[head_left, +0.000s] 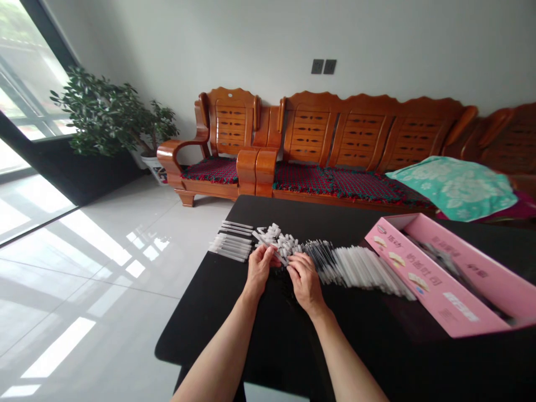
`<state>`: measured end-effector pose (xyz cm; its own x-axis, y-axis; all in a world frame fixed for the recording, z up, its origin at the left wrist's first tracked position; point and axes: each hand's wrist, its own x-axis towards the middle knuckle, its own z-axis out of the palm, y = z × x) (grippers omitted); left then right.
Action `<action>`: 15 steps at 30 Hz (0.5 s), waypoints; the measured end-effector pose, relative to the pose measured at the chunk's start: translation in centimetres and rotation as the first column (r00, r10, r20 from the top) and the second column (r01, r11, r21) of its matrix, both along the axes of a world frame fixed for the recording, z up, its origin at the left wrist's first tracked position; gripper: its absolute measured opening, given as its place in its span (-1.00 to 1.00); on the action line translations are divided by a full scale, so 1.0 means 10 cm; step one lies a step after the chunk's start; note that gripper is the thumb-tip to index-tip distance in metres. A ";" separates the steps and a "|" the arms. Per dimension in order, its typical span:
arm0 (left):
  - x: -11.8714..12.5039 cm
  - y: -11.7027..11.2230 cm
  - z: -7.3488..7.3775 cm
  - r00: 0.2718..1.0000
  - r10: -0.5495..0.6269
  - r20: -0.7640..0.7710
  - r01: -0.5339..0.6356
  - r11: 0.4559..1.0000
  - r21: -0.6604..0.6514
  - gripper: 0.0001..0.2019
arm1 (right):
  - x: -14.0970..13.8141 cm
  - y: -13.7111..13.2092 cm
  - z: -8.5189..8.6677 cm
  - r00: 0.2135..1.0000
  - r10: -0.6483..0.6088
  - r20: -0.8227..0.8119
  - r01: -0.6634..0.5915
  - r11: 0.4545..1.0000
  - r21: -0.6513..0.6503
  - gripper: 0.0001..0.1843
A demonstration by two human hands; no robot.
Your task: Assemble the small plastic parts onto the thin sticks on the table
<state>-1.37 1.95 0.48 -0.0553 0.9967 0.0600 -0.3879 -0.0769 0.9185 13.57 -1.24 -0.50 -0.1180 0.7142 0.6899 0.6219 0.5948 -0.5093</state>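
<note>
My left hand point(260, 269) grips a slim white plastic pen point(268, 247), which slants up and to the left. My right hand point(305, 282) pinches the pen's lower end, close to my left hand. Just beyond my hands lies a heap of white pen caps point(277, 238). To the right, black-tipped refills point(319, 255) and white barrels point(364, 271) lie side by side in a long fanned row. Several finished white pens point(233, 240) lie in a neat group to the left.
The work lies on a black table point(201, 338), with an open pink cardboard box point(444, 273) holding dark items at its right. Behind it stand a wooden sofa point(310, 134) with a teal cloth point(452, 187) and a potted plant point(113, 117). A glossy tiled floor point(96, 290) lies left.
</note>
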 end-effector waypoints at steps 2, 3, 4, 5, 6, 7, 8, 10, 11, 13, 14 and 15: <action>0.00 0.00 0.00 1.000 -0.003 -0.003 0.003 1.000 0.002 -0.59 | -0.01 0.00 0.01 1.000 -0.009 -0.018 0.009 1.000 0.002 -0.84; 0.00 0.00 0.00 1.000 -0.004 -0.004 0.004 1.000 0.003 -0.59 | -0.01 0.00 0.01 0.999 -0.018 -0.027 0.018 1.000 -0.001 -0.87; 0.00 0.00 0.00 1.000 -0.005 -0.006 0.005 1.000 0.004 -0.59 | -0.01 0.00 0.01 0.999 -0.028 -0.032 0.028 1.000 -0.005 -0.90; 0.00 0.00 0.00 1.000 -0.005 -0.007 0.005 1.000 0.006 -0.60 | -0.01 -0.01 0.01 0.999 -0.037 -0.034 0.037 0.999 -0.008 -0.92; 0.00 0.00 0.00 1.000 -0.004 -0.007 0.004 1.000 0.006 -0.60 | 0.00 -0.01 0.02 0.999 -0.042 -0.032 0.042 0.999 -0.010 -0.93; 0.00 0.00 0.00 1.000 -0.001 -0.006 0.001 1.000 0.006 -0.60 | 0.00 -0.01 0.02 0.999 -0.042 -0.025 0.042 0.999 -0.011 -0.92; 0.00 0.00 -0.01 1.000 0.001 -0.004 -0.001 1.000 0.005 -0.60 | 0.00 -0.01 0.01 0.999 -0.037 -0.017 0.037 0.999 -0.010 -0.90; 0.00 0.01 -0.01 1.000 0.003 -0.001 -0.003 1.000 0.002 -0.59 | 0.00 -0.01 0.01 1.000 -0.020 -0.004 0.020 1.000 -0.001 -0.83; 0.00 0.01 -0.01 1.000 0.003 0.000 -0.003 1.000 0.001 -0.59 | 0.00 -0.01 0.01 1.000 -0.014 -0.006 0.014 1.000 0.004 -0.81; 0.00 0.01 -0.01 1.000 -0.002 0.000 0.002 1.000 0.003 -0.59 | 0.00 -0.01 0.02 1.000 -0.014 -0.024 0.014 1.000 0.004 -0.83; -0.01 0.01 -0.01 1.000 -0.004 -0.001 0.004 1.000 0.005 -0.59 | -0.01 -0.01 0.02 0.999 -0.020 -0.034 0.020 1.000 -0.002 -0.86; -0.01 0.01 -0.01 1.000 -0.005 -0.002 0.005 1.000 0.008 -0.60 | -0.01 -0.01 0.02 0.999 -0.028 -0.041 0.028 1.000 -0.009 -0.88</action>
<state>-1.43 2.00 0.42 -0.0503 0.9964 0.0677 -0.3868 -0.0819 0.9185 13.49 -1.33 -0.30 -0.0693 0.7228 0.6876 0.6168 0.5727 -0.5399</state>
